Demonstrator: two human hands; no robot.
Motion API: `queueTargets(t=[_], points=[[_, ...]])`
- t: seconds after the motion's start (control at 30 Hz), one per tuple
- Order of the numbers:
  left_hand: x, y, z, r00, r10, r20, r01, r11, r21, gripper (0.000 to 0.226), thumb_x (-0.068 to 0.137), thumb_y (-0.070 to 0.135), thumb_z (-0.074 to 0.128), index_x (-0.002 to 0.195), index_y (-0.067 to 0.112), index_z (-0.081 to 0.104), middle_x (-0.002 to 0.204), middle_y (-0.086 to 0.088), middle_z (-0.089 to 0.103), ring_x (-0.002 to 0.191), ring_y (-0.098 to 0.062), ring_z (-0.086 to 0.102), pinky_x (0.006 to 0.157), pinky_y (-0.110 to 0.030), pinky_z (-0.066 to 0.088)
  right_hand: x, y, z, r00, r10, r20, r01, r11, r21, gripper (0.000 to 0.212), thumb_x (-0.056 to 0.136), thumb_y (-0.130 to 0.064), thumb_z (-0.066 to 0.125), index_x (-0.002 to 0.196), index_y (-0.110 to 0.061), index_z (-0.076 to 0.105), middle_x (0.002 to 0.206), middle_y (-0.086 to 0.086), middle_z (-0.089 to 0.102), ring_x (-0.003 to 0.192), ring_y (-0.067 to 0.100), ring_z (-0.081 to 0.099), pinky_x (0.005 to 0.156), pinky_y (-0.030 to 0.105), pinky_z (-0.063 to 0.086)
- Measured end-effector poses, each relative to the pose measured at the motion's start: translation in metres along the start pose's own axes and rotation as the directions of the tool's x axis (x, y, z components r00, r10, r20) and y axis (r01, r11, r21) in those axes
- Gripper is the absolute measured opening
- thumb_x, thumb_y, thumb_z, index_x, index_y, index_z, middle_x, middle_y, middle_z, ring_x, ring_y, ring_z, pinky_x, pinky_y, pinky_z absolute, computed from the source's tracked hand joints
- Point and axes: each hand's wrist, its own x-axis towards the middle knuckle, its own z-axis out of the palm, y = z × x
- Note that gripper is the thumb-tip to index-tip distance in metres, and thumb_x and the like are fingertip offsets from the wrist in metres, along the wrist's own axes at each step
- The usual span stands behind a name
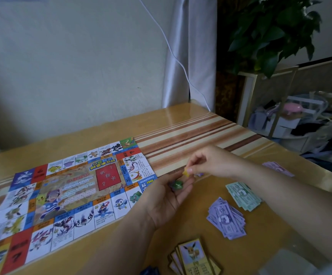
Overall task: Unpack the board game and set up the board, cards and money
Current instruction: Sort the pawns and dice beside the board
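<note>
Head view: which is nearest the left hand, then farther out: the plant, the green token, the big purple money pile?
1. The green token, in the palm of the left hand.
2. The big purple money pile, on the table to its right.
3. The plant, far back right.

Striped table (191, 132) lies open beside the board (65, 195); money (225, 219) and cards (195, 257) clutter nearer.

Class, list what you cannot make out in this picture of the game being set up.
Head view only.
Board print: too small and blurred.
Green piece on the left hand: blurred, marking unreadable.
Purple piece: mostly hidden behind the right hand.
Cards: lower part cut off by the bottom edge.
Dark blue thing: cut off by the bottom edge.
</note>
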Motion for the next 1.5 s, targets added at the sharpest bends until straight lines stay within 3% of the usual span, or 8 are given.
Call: queueTargets(t=[0.13,0.3,0.57,0.83,0.97,1.2,1.33,1.5], points=[[0.0,0.003,-0.004,1.0,0.003,0.003,-0.003,0.999,-0.047,0.033,0.097,-0.001,0.03,0.119,-0.01,0.054,0.108,-0.026,0.067,0.095,-0.031,0.066,0.076,-0.038,0.055,0.009,0.024,-0.021,0.969,0.14,-0.204,-0.134,0.99,0.046,0.004,0.087,-0.021,0.067,0.089,-0.022,0.07,0.089,-0.006,0.069,0.081,0.004,0.063,0.07,0.017,0.047],[-0.001,0.001,-0.001,0.999,0.032,-0.017,-0.033,0.999,-0.02,0.033,0.098,-0.007,0.026,0.108,-0.005,0.058,0.101,-0.02,0.07,0.098,-0.028,0.064,0.074,-0.034,0.056,0.01,0.054,-0.024,0.951,0.228,-0.209,-0.253,0.962,-0.1,0.007,0.086,-0.017,0.067,0.09,-0.016,0.072,0.093,0.0,0.069,0.09,0.013,0.063,0.082,0.027,0.047],[0.0,-0.003,0.0,0.999,0.029,-0.013,-0.029,0.999,0.042,0.031,0.098,-0.005,0.033,0.118,-0.002,0.056,0.103,-0.017,0.071,0.09,-0.023,0.069,0.07,-0.031,0.058,0.01,0.052,-0.013,0.938,0.105,-0.33,-0.16,0.977,-0.142,0.005,0.085,-0.021,0.068,0.09,-0.021,0.068,0.083,-0.01,0.064,0.085,0.009,0.061,0.07,0.02,0.043],[0.002,-0.008,0.002,0.996,0.046,-0.075,-0.035,0.991,0.132,0.017,0.091,-0.003,0.049,0.093,0.001,0.066,0.075,-0.013,0.071,0.059,-0.014,0.069,0.058,-0.026,0.057,-0.013,-0.016,-0.002,0.981,-0.089,0.171,0.118,0.979,-0.169,0.024,0.085,-0.023,0.07,0.109,-0.022,0.07,0.078,-0.019,0.062,0.059,-0.022,0.048,0.055,0.001,0.035],[0.002,-0.008,0.002,0.995,0.024,-0.095,-0.014,0.995,0.103,0.015,0.092,0.003,0.052,0.099,-0.001,0.065,0.079,-0.017,0.07,0.063,-0.018,0.069,0.06,-0.029,0.058,-0.013,-0.014,0.002,0.991,-0.078,0.108,0.099,0.975,-0.199,0.014,0.085,-0.023,0.069,0.099,-0.021,0.07,0.051,-0.036,0.051,0.055,-0.026,0.044,0.053,0.0,0.034],[0.001,0.003,-0.007,0.994,0.014,-0.106,-0.014,1.0,0.006,0.034,0.099,0.013,0.037,0.119,-0.005,0.058,0.1,-0.018,0.068,0.091,-0.025,0.064,0.072,-0.03,0.055,0.01,0.006,0.001,0.995,0.073,-0.067,-0.068,0.994,0.082,0.004,0.085,-0.022,0.069,0.083,-0.025,0.07,0.085,-0.012,0.07,0.086,0.004,0.064,0.086,0.023,0.047],[-0.002,0.006,-0.014,0.991,0.008,-0.135,-0.013,0.999,-0.037,0.037,0.099,0.005,0.03,0.13,-0.004,0.049,0.107,-0.02,0.066,0.093,-0.027,0.064,0.081,-0.035,0.053,0.017,0.015,0.018,0.992,0.121,-0.021,-0.122,0.99,-0.067,0.002,0.085,-0.022,0.068,0.086,-0.022,0.071,0.085,-0.01,0.068,0.085,0.008,0.063,0.077,0.022,0.048],[-0.002,0.006,-0.017,0.993,0.018,-0.119,-0.019,1.0,-0.013,0.038,0.098,-0.005,0.025,0.129,-0.004,0.048,0.096,-0.02,0.07,0.085,-0.025,0.067,0.069,-0.033,0.057,0.019,0.015,0.027,0.984,0.021,-0.179,-0.047,0.988,-0.144,0.009,0.085,-0.023,0.069,0.092,-0.017,0.072,0.082,-0.012,0.063,0.082,0.004,0.059,0.065,0.008,0.04]])
